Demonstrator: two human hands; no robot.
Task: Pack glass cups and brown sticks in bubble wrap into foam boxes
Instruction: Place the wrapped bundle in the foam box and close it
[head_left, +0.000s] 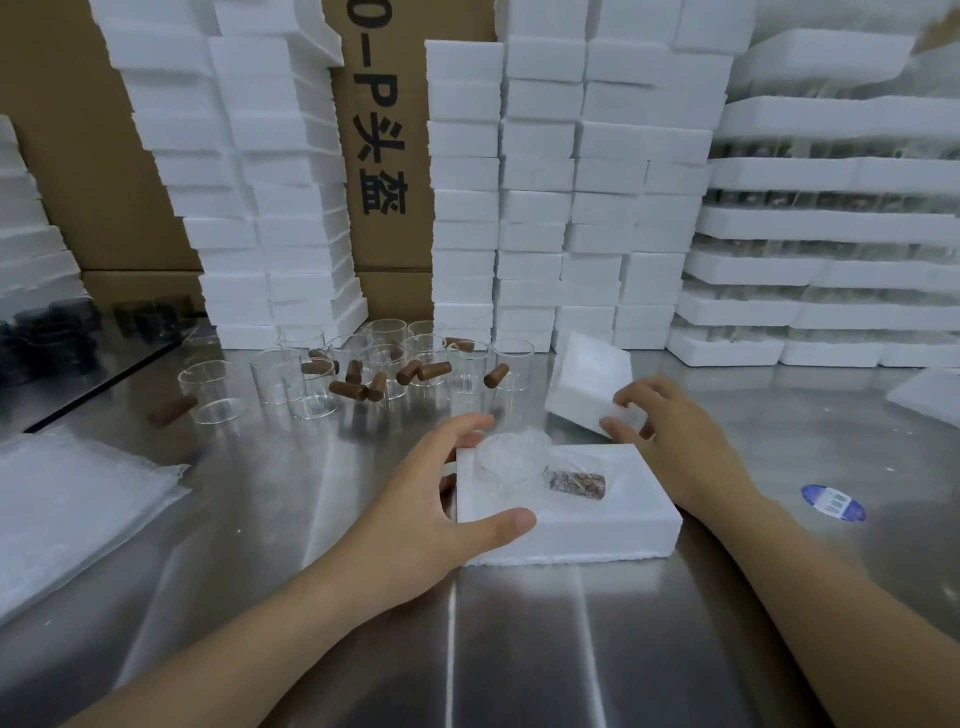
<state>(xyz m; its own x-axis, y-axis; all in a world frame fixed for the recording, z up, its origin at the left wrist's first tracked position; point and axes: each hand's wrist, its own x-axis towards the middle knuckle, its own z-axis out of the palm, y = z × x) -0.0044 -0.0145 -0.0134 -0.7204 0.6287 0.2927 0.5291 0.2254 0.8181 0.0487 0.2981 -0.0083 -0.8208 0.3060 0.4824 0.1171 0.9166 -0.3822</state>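
Gripping the foam box at its left end with the left hand, thumb pressed on the near rim, fingers reaching over the far rim. Pinching a tilted foam lid by its near corner with the right hand, just behind the box's far right edge. Inside the box, at left, a bubble-wrapped glass cup; just right of it, a wrapped brown stick. Beyond the box and to its left, loose cups and loose sticks on the steel table. Left of the box, bubble wrap sheets. Right of the box, a blue sticker. Far behind the box, foam stacks.
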